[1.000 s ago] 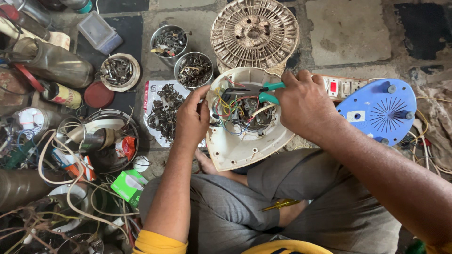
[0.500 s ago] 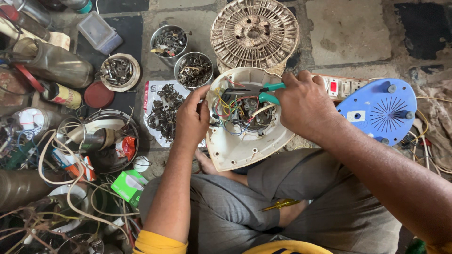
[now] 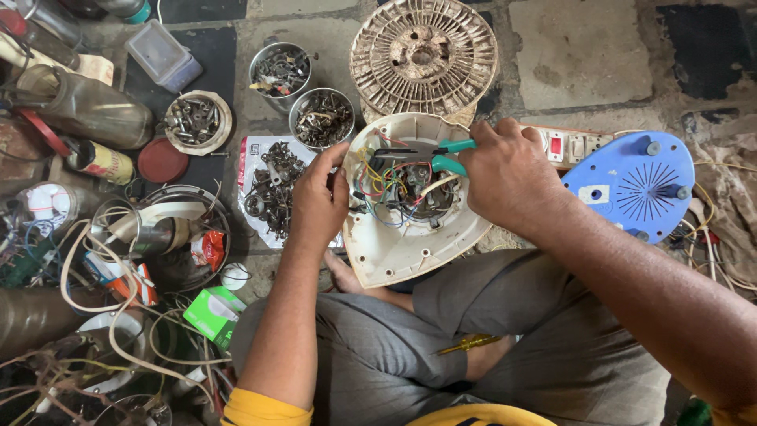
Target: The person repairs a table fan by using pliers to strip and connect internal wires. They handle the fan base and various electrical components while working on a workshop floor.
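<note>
A white, round appliance base [image 3: 398, 248] lies open on my lap, its inside full of coloured wires [image 3: 392, 185]. My left hand [image 3: 318, 201] grips the base's left rim and steadies it. My right hand [image 3: 509, 175] is closed on green-handled pliers [image 3: 449, 155], whose dark jaws reach left into the wiring. A yellow-handled screwdriver [image 3: 471, 343] rests on my grey trouser leg below.
A dusty ribbed rotor [image 3: 424, 55] stands behind the base. Two metal tins [image 3: 322, 118] and a dish [image 3: 197, 120] hold screws; more parts lie on a sheet [image 3: 272, 189]. A blue cover [image 3: 631, 185] and a power strip [image 3: 569, 144] lie right. Wires and bottles crowd the left.
</note>
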